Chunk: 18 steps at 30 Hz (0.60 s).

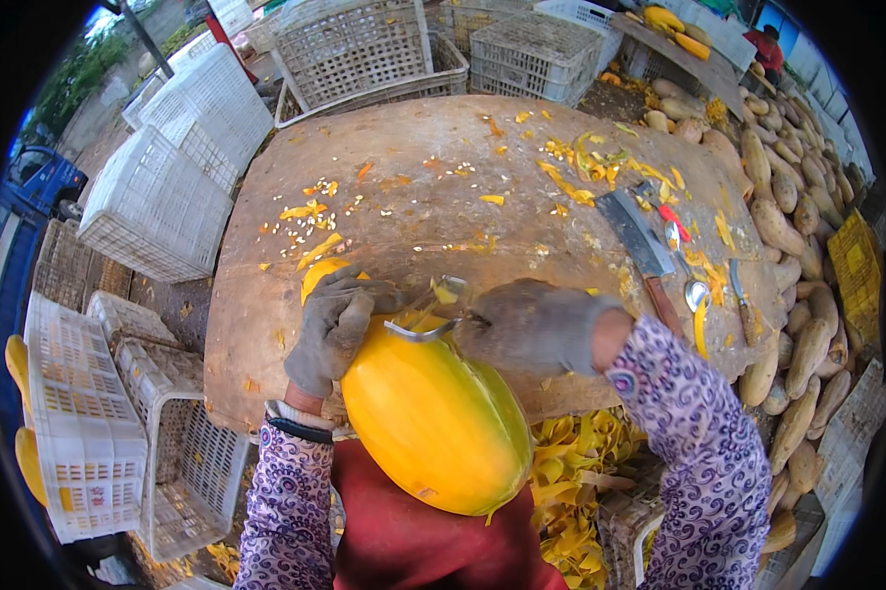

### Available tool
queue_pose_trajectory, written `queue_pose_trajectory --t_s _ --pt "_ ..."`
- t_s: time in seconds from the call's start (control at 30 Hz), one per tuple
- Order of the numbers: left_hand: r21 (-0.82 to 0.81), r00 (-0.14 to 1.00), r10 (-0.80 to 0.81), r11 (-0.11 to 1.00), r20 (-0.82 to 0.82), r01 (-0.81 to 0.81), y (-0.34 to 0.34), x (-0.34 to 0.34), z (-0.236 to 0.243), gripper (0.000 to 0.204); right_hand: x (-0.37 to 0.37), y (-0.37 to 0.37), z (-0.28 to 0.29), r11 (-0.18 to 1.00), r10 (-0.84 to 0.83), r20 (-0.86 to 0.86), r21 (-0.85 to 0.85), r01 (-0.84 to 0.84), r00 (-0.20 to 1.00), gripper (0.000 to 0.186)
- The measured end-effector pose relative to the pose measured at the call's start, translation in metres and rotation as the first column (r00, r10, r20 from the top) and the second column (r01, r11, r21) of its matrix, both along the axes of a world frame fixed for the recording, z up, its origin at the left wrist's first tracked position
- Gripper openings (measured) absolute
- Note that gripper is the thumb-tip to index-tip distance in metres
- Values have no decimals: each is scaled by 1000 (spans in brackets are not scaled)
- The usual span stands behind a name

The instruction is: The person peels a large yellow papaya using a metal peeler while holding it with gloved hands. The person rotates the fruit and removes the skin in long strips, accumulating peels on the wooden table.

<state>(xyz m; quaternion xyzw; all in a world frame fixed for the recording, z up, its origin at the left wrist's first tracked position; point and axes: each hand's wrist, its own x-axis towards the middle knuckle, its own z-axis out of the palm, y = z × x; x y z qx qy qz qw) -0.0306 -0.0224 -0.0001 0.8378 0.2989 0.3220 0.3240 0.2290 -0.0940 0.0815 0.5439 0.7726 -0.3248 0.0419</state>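
Observation:
A large yellow, partly peeled squash (426, 423) rests between the wooden board's near edge and my red-aproned body. My gloved left hand (333, 324) grips its upper left end, fingers curled over it. My gloved right hand (527, 324), blurred, is closed on a metal peeler (418, 326) at the upper part of the squash, with peel in the blade. Right of that hand lie a cleaver (632, 234), a spoon (696, 293), a small knife (743, 300) and a red-handled tool (674, 221). Peel scraps and pale seeds are scattered on the board (413, 206).
White plastic crates (173, 202) surround the board at left and back. A long heap of tan squashes (792, 364) lines the right, beside a yellow crate (856, 275). Peelings (571, 472) pile below the near edge. A person in red (766, 54) is at far right back; a blue vehicle (40, 177) stands left.

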Motion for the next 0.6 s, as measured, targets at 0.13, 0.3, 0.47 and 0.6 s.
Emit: queue_pose_trajectory --t_s 0.13,0.3,0.47,0.6 --pt "-19 1000 -20 1000 -8 20 1 0 0 54 5 -20 -4 985 0 -27 -172 -5 1000 53" --pt "-27 999 -18 999 31 19 0 -2 -2 43 15 -121 -11 936 -114 -149 315 156 982 29" --pt "-38 1000 10 999 6 -10 0 -2 -3 44 -4 -210 -25 900 -337 -49 277 337 940 30" --pt "-46 998 -2 999 62 5 -3 -2 0 44 -16 -231 -50 825 -463 -152 286 487 873 30"
